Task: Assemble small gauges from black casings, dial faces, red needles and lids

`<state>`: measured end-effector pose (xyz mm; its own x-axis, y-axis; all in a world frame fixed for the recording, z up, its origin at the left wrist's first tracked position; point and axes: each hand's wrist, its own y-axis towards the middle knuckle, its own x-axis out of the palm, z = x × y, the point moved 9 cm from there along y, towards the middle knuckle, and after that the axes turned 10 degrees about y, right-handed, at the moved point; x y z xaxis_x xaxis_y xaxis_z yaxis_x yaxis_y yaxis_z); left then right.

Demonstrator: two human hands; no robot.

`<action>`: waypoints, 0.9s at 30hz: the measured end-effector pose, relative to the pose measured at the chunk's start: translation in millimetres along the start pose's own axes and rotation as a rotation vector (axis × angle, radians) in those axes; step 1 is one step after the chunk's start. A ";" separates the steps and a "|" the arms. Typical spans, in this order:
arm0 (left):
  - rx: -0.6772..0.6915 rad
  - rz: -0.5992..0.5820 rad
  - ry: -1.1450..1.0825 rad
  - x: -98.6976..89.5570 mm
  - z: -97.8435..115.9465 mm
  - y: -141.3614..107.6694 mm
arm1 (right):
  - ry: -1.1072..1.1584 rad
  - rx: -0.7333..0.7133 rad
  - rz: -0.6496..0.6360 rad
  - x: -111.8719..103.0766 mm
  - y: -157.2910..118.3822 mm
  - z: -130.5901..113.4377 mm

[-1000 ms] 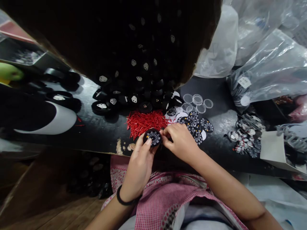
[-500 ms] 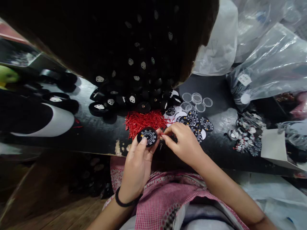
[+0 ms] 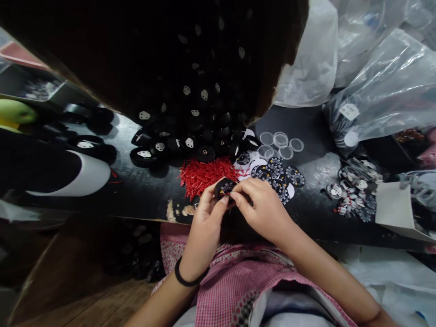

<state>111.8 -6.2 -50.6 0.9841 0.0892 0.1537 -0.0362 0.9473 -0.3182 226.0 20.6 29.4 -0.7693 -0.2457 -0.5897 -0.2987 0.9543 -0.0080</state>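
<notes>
A round black gauge (image 3: pixel 225 187) with a printed dial face is gripped by my left hand (image 3: pixel 207 222), thumb on its near edge. My right hand (image 3: pixel 260 204) pinches a small red piece (image 3: pixel 230 194) against the dial, its fingertips touching the gauge. Just beyond my hands lies a heap of red pointers (image 3: pixel 207 175). Several printed dial discs (image 3: pixel 274 170) lie beside my right hand, with clear rings (image 3: pixel 281 140) behind them.
A big dark container (image 3: pixel 163 54) holding black cups overhangs the back of the black table (image 3: pixel 136 200). Clear plastic bags (image 3: pixel 391 91) stand at the right. Small parts (image 3: pixel 357 186) are piled near a white box (image 3: pixel 395 206). A white-rimmed black roll (image 3: pixel 98 175) lies left.
The gauge in my left hand has moved right and tilted. My right fingertips and the red piece, beside the gauge before, are now at its face. The view has shifted slightly.
</notes>
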 end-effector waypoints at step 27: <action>-0.110 -0.170 0.174 -5.2 8.0 -10.4 | -0.289 -0.261 0.007 -4.1 -4.7 -22.6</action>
<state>105.7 -14.1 -40.7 0.9898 -0.1315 0.0539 0.1421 0.9041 -0.4031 217.7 13.2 50.1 -0.5922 -0.1458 -0.7925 -0.4560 0.8715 0.1805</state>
